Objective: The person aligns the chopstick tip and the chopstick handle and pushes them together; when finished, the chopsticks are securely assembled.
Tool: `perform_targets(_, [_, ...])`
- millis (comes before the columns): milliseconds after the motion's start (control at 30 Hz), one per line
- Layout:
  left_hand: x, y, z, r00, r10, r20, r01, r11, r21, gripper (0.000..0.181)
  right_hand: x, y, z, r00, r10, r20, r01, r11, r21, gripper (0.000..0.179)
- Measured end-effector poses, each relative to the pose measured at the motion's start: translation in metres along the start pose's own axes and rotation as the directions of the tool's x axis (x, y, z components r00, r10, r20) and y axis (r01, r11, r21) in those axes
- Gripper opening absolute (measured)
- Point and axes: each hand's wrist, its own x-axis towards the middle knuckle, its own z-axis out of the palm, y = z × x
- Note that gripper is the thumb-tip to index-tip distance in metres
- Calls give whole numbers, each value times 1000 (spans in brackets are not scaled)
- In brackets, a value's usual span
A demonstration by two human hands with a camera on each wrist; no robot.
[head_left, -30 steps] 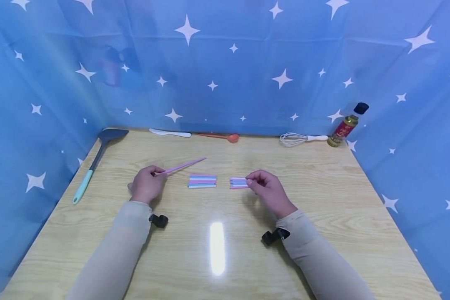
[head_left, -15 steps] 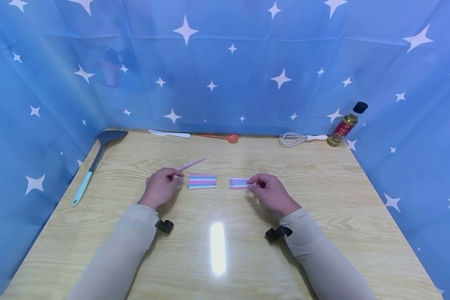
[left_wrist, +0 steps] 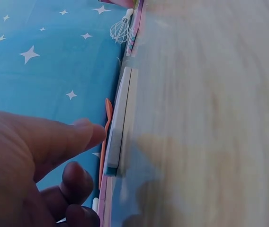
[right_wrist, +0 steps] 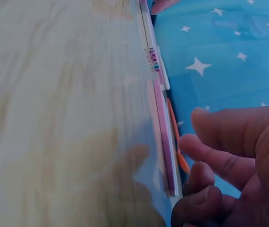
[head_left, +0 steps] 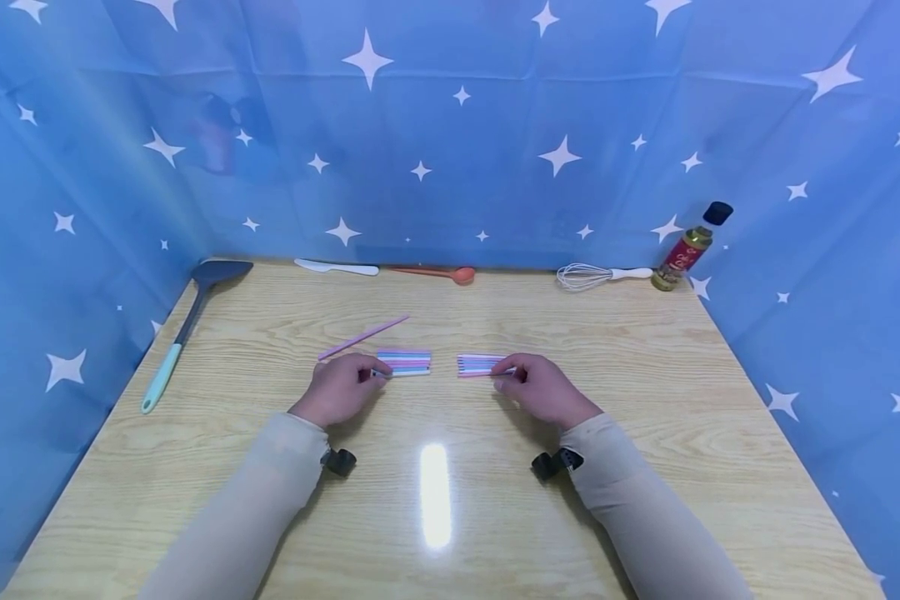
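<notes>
Two rows of thin pink, white and blue sticks lie side by side on the table: the left row (head_left: 405, 361) and the right row (head_left: 476, 365). My left hand (head_left: 345, 387) is at the left row's left end, thumb and fingers apart in the left wrist view, close to a white stick (left_wrist: 120, 123). My right hand (head_left: 543, 390) covers the right end of the right row. In the right wrist view its fingers are loosely bent near a pink-and-white stick (right_wrist: 165, 142). A longer pink stick (head_left: 363, 337) lies slanted behind the left hand.
Along the table's (head_left: 495, 533) back edge lie a white knife (head_left: 336, 267), an orange spoon (head_left: 461, 276) and a whisk (head_left: 585, 277). An oil bottle (head_left: 682, 257) stands at the back right corner. A spatula (head_left: 187, 321) lies along the left side.
My left hand has let go of the longer pink stick, leaving it on the table, and moved right and nearer to the left row. The right hand has barely moved.
</notes>
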Motion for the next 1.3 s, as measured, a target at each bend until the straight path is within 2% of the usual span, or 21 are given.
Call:
perform_targets(300, [2,-4,0,999,-33,10,33,999,-3,19,2,1,-3,999,41,16,-41,999,-20,21])
perform_targets(633, [3,-2,-8,997,-82,4,82,996,-30,22,6,-7,-5,995,97,-8,-97,995,-8,16])
perform_targets(933, [7,-7,-15,991,-136,3,136,989,-58,22,11,-11,-5,995,104,5,-103,993,-63,13])
perform_targets(1067, [11,-6,-21,986,-164,-4,163,984,-74,21,13,-11,-4,995,103,0,-103,992,-67,11])
perform_targets(1300, [25,-1,-20,986,-166,-5,165,985,-54,19,13,-11,-3,995,104,3,-103,992,-73,9])
